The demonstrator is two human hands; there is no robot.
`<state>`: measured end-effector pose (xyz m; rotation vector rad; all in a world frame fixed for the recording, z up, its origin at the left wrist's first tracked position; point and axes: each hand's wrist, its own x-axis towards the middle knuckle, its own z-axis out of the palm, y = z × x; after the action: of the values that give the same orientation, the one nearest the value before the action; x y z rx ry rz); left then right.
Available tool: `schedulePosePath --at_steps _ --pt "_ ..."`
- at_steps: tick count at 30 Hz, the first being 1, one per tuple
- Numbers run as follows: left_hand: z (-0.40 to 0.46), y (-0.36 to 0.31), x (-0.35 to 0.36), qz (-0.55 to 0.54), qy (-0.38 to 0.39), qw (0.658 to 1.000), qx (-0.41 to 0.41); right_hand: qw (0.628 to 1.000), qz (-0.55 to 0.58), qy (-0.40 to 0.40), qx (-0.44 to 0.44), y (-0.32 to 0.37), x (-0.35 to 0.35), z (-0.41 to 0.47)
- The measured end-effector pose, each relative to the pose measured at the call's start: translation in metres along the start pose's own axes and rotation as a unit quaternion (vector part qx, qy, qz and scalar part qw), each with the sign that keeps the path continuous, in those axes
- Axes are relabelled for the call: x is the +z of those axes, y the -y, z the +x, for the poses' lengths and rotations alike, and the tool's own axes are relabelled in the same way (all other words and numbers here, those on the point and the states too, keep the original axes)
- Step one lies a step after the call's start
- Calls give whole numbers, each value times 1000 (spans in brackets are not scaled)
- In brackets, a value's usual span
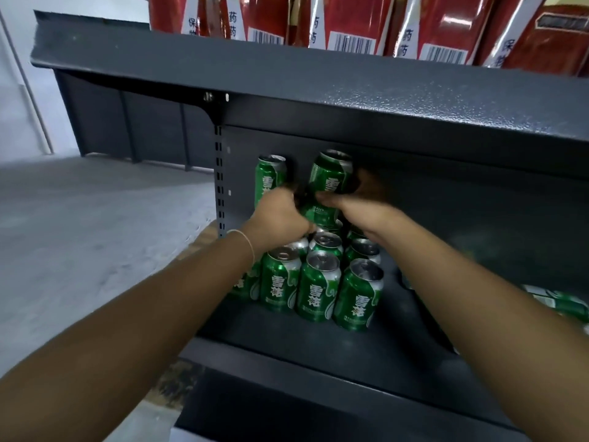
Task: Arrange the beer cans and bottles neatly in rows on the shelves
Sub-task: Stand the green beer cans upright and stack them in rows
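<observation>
Beer cans sit on a dark grey metal shelf (287,342), gathered toward its left end near the slotted upright (219,186). Largest in view is the upper shelf (318,78) overhead, which carries red boxes (446,20) with white barcode stickers and white strips printed with Chinese characters; the writing is only partly readable.

On the lower shelf, a front row of green cans (314,288) stands upright near the front edge, each showing a silver top with a pull tab and white Chinese characters reading 雪花 on the green label. More cans stand close behind them in rows running toward the back panel.

A second layer stands on top of the rear cans. The left hand (280,215), with a thin bracelet on its wrist, has its fingers curled round the left raised can (269,177), which stands upright against the back panel. The right hand (353,199) is wrapped round the right raised can (331,177), which tilts slightly; its fingers are in shadow behind the can.

At the right edge of the shelf, well apart from the group, another green can (561,303) lies on its side, partly hidden by the right forearm.
</observation>
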<state>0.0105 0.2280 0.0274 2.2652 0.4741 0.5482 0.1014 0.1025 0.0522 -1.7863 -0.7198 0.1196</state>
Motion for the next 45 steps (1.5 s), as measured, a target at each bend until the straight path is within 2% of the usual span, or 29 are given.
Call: schedulePosePath --at_steps 5,7,11,15,19,24,45 --pt "37 41 -7 -2 47 999 -11 999 -30 -30 23 -3 25 16" --pt "31 34 -14 30 59 998 -21 998 -52 -38 23 -3 36 21" --pt "25 32 -17 62 60 996 21 995 -86 -50 20 -7 51 31" --pt "21 40 -14 -42 75 996 23 992 -111 -57 30 -12 57 35" --pt "21 43 -11 -94 91 991 18 990 -123 -63 28 -17 59 36" --pt "25 45 -9 -93 91 991 14 991 -117 -46 40 -20 61 42" --pt "24 39 -8 -50 90 995 5 987 -140 -72 33 -34 67 52"
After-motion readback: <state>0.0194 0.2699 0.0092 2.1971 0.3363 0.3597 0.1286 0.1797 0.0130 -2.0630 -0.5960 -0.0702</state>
